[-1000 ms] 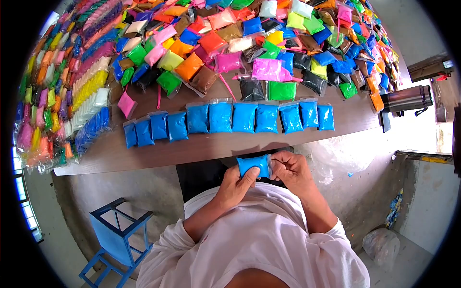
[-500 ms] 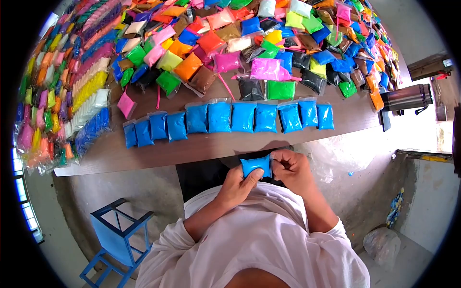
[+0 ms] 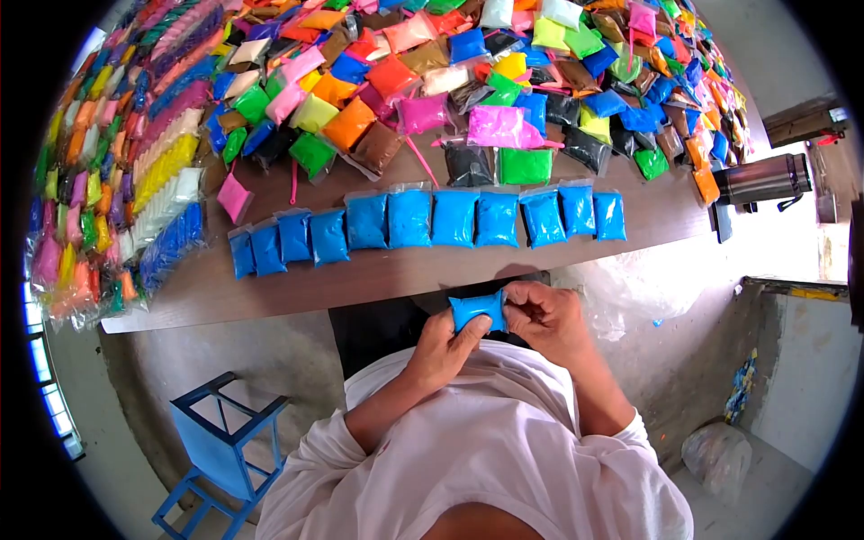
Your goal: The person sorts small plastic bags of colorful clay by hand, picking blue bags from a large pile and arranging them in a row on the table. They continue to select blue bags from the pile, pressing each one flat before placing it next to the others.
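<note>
A small blue packet (image 3: pixel 476 310) is held in front of my body, just off the table's near edge. My left hand (image 3: pixel 441 349) grips its left part, with the thumb across the front. At the packet's right end, my right hand (image 3: pixel 545 319) pinches the clear edge between thumb and fingers. Beyond my hands, several blue packets (image 3: pixel 453 218) stand side by side in a row on the brown table (image 3: pixel 360 282).
Behind the row lies a big pile of coloured packets (image 3: pixel 351 123). Stacked packets (image 3: pixel 162 180) cover the table's left side. A metal flask (image 3: pixel 760 180) lies at the right edge. A blue stool (image 3: pixel 211 445) is at lower left, a plastic bag (image 3: pixel 715 454) at lower right.
My right thumb and fingers have closed in on the packet's right edge. The packet has shifted very slightly left with my hands.
</note>
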### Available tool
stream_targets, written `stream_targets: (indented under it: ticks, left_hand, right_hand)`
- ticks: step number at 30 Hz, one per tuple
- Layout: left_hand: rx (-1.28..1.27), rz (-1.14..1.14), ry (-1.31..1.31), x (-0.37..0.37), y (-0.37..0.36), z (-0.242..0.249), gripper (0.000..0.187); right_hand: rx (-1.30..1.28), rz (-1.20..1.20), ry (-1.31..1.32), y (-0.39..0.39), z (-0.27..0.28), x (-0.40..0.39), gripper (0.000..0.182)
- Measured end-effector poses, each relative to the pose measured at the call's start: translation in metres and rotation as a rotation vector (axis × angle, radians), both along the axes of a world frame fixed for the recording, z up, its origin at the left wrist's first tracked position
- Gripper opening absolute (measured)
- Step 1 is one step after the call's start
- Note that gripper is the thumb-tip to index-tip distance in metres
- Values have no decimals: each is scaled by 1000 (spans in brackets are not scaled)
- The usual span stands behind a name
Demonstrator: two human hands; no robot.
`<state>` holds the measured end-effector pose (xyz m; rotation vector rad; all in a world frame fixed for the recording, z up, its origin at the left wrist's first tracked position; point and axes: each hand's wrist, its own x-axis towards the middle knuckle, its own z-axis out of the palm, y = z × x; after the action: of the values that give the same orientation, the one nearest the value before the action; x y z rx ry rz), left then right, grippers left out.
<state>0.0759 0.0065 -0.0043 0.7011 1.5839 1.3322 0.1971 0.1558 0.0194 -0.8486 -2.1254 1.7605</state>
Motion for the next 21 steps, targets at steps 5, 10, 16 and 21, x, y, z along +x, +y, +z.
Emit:
stream_targets:
  ticks: [5, 10, 16, 21]
  left_hand:
    - [-24, -11, 37, 2, 0, -2, 36]
    - [-1, -21, 57, 3, 2, 4, 37]
    - [51, -30, -39, 4, 1, 1, 37]
    - [72, -77, -178, -1, 1, 12, 39]
  right_hand:
    - [49, 59, -86, 3, 4, 2, 10]
    - [-8, 80, -119, 4, 3, 5, 10]
    - [-546, 51, -71, 14, 8, 12, 13]
    - [-878, 102, 60, 16, -1, 16, 17]
